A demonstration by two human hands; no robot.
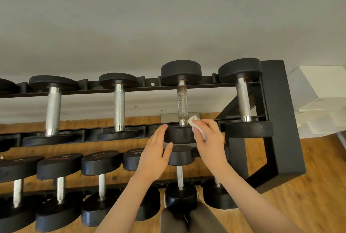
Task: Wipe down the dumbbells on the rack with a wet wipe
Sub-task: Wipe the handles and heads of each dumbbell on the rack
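Dumbbells sit in two rows on a black rack (277, 120), black heads at each end of silver handles. On the upper row, the right hand (209, 137) reaches up, its fingers clenched around a crumpled white wet wipe (196, 126) held against the near head of a rusty-handled dumbbell (182, 105). Opposite, the left hand (155, 156) has straight, released fingers, tips touching that same head's left edge.
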